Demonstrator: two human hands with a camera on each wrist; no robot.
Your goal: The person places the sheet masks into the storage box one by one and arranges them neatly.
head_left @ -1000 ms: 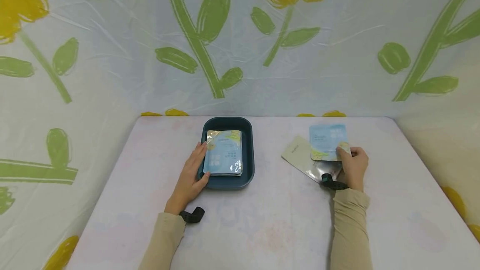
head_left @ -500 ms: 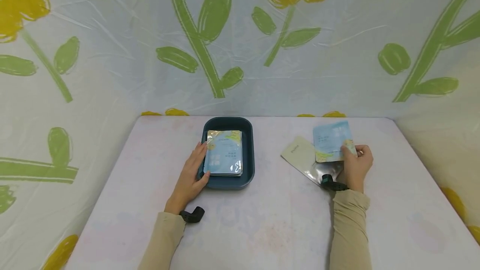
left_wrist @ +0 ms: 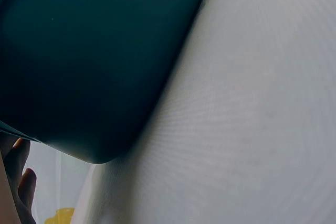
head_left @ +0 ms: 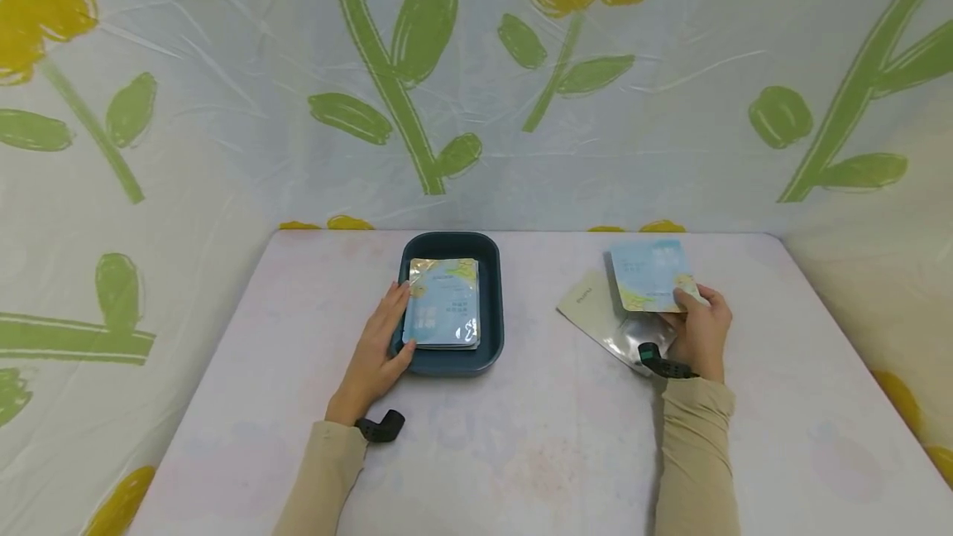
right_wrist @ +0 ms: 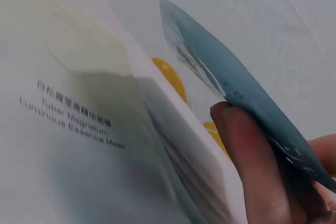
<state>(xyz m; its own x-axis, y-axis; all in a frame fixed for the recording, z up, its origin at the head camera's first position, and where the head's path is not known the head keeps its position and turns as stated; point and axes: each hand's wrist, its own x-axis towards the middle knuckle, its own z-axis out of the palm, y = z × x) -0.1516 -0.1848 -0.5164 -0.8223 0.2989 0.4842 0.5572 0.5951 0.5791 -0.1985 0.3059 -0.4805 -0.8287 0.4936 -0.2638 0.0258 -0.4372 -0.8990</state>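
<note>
My right hand [head_left: 701, 325] pinches a light blue face mask sachet [head_left: 648, 271] with yellow and green print, thumb on top and fingers beneath. In the right wrist view this blue sachet [right_wrist: 231, 77] stands edge-on above a pale face mask sachet [right_wrist: 79, 108] printed "Luminous Essence Mask". That pale sachet [head_left: 593, 302] lies at a slant on the table, partly covered by the held one. My left hand [head_left: 375, 346] rests with straight fingers along the left side of a dark teal tray [head_left: 491, 313]. Inside the tray is a stack of blue face mask sachets [head_left: 444, 304].
The tray and the pale sachet stand apart on a white table [head_left: 536, 445] with faint print. A curtain [head_left: 566, 164] with green stems and yellow flowers hangs behind the table's back edge. The tray's wall [left_wrist: 94, 77] fills much of the left wrist view.
My right hand shifted the blue sachet slightly right and tilted it, then brought it back left, with its near edge now higher over the pale sachet. The left hand and tray stay put.
</note>
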